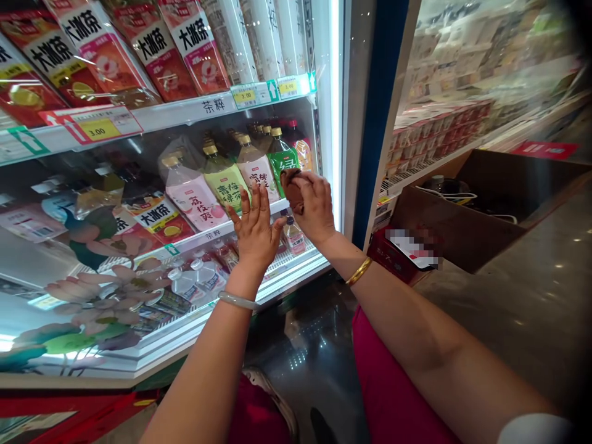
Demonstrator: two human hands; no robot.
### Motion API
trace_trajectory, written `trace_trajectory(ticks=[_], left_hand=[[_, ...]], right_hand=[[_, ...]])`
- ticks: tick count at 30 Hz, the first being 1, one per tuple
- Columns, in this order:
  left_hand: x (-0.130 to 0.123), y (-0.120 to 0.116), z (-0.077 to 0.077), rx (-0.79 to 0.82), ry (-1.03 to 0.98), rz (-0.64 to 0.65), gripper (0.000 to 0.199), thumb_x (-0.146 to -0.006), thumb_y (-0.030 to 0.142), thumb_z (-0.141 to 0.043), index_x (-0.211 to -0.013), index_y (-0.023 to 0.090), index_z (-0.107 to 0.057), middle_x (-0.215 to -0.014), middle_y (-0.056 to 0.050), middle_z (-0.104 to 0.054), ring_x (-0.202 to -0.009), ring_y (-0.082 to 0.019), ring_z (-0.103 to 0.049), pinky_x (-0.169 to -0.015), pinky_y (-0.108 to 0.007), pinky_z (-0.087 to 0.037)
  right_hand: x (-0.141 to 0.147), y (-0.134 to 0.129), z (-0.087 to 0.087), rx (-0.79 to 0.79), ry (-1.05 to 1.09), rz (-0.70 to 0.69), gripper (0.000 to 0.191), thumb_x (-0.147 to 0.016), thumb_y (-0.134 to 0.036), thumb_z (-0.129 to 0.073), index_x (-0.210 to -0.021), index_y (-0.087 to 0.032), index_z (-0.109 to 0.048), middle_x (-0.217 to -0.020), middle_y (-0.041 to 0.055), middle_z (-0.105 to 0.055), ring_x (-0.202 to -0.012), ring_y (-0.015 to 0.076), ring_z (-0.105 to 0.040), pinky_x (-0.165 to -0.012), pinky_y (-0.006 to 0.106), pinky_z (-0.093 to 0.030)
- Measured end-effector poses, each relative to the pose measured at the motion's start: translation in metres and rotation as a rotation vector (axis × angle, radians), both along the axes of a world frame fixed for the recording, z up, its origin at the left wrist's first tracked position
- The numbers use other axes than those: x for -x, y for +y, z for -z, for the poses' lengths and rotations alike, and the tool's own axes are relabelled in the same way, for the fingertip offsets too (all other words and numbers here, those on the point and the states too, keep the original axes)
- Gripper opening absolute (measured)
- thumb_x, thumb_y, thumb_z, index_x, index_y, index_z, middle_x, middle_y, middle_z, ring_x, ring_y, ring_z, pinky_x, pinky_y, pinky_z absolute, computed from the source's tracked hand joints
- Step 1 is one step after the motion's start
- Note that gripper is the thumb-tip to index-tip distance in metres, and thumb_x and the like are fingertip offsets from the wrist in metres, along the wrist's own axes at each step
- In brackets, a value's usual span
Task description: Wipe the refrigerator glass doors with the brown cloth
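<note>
Several bottles [194,200] behind left hand [253,231], spread wide; right hand [317,206] gripping brown cloth [293,192]; carton [462,231] at right.

Left of the cardboard box [456,228], the right hand [317,206] hides part of the brown cloth [293,193]; farther left, the upper drink bottles [197,46] are cut off by the top edge. Above the box, pale packages [456,65] are blurred.

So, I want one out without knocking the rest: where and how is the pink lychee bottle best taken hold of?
I'd take the pink lychee bottle by its neck, just below the gold cap, from the front: it narrows there, while neighbouring bottles stand close on both sides.
</note>
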State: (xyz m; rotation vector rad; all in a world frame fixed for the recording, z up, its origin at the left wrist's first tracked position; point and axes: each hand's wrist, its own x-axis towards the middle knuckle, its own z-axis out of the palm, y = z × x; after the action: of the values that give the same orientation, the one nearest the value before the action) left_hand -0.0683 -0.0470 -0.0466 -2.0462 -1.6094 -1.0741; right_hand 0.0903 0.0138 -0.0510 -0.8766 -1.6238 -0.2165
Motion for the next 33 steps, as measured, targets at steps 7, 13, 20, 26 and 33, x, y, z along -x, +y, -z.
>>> trace_trajectory(ticks=[7, 13, 20, 26, 33], left_hand=[[0.006, -0.001, 0.007, -0.028, -0.006, -0.022, 0.092, -0.099, 0.075, -0.021, -0.165, 0.011, -0.031, -0.174, -0.017, -0.023, -0.165, -0.029, -0.007, -0.132, -0.051, 0.011], [0.013, -0.006, 0.011, -0.012, 0.065, -0.07, 0.083, -0.102, 0.069, -0.024, -0.166, 0.016, -0.027, -0.175, -0.013, -0.02, -0.165, -0.025, -0.005, -0.132, -0.051, 0.012], [0.017, -0.01, 0.011, -0.041, 0.08, -0.147, 0.08, -0.104, 0.064, -0.025, -0.166, 0.015, -0.026, -0.174, -0.016, -0.021, -0.165, -0.027, -0.005, -0.132, -0.055, 0.009], [0.036, -0.016, 0.007, -0.077, 0.054, -0.185, 0.081, -0.104, 0.066, -0.025, -0.167, 0.016, -0.023, -0.175, -0.016, -0.017, -0.165, -0.027, -0.004, -0.132, -0.055, 0.006], [0.044, -0.023, 0.002, -0.105, 0.066, -0.25, 0.082, -0.103, 0.067, -0.019, -0.166, 0.015, -0.028, -0.175, -0.015, -0.019, -0.165, -0.028, -0.004, -0.132, -0.057, 0.006]], right_hand=[[0.029, -0.017, 0.006, -0.062, -0.114, -0.129, 0.041, -0.098, -0.023, -0.053, -0.138, -0.025, -0.058, -0.145, 0.0092, -0.056, -0.143, 0.0253, -0.043, -0.128, 0.048, -0.033], [0.005, -0.006, 0.011, -0.107, -0.096, -0.105, 0.043, -0.089, -0.019, -0.062, -0.132, -0.022, -0.061, -0.135, 0.0122, -0.06, -0.131, 0.0291, -0.053, -0.117, 0.052, -0.045], [0.036, -0.015, -0.006, -0.167, -0.021, -0.061, 0.053, -0.086, -0.016, -0.063, -0.139, -0.021, -0.056, -0.143, 0.0141, -0.056, -0.139, 0.0309, -0.047, -0.122, 0.055, -0.039], [0.03, -0.022, 0.011, -0.13, -0.178, -0.142, 0.045, -0.091, -0.022, -0.061, -0.136, -0.023, -0.059, -0.141, 0.0125, -0.059, -0.138, 0.03, -0.049, -0.121, 0.053, -0.041], [0.051, -0.021, -0.013, -0.1, 0.032, 0.022, 0.053, -0.084, -0.02, -0.064, -0.137, -0.021, -0.057, -0.143, 0.0149, -0.054, -0.136, 0.0321, -0.046, -0.118, 0.056, -0.04]])
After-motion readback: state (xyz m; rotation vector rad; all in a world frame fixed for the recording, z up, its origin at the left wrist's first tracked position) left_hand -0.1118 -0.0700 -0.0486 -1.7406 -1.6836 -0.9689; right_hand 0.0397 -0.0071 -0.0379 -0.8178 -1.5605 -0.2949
